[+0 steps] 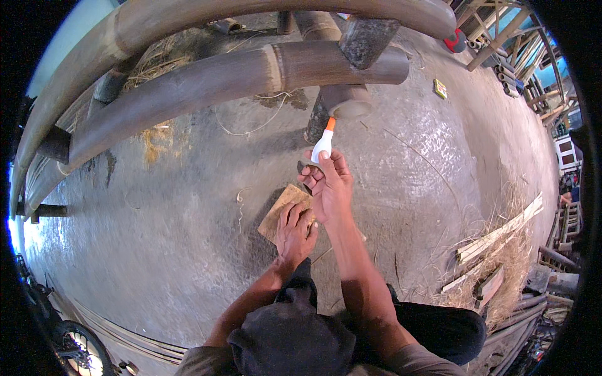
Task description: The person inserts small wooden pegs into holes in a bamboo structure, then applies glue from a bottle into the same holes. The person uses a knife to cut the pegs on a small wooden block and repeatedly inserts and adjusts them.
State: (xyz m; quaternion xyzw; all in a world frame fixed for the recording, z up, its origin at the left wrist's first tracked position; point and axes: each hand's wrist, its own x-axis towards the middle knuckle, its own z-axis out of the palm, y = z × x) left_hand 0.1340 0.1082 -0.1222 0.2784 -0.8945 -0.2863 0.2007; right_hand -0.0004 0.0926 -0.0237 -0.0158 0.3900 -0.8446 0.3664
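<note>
My right hand (331, 188) is closed round a small white squeeze bottle (322, 148) with an orange nozzle. The nozzle points away from me and its tip is at the lower rim of a bamboo crosspiece's open end (351, 108). A small dark piece (305, 168) shows beside the curled lower fingers of the same hand; what it is I cannot make out. My left hand (295, 233) lies with its fingers stretched over a flat wooden board (271, 220), holding nothing. Two thick brown bamboo poles (219, 84) run above the floor in front, joined by short dark crosspieces (367, 41).
On the grey concrete floor lie a loop of thin cord (251, 130) and a small yellow-green packet (440, 89). Split bamboo strips (501, 229) and shavings (511, 272) are heaped at the right. A wheel (81, 349) stands at the lower left, near long thin poles (135, 338).
</note>
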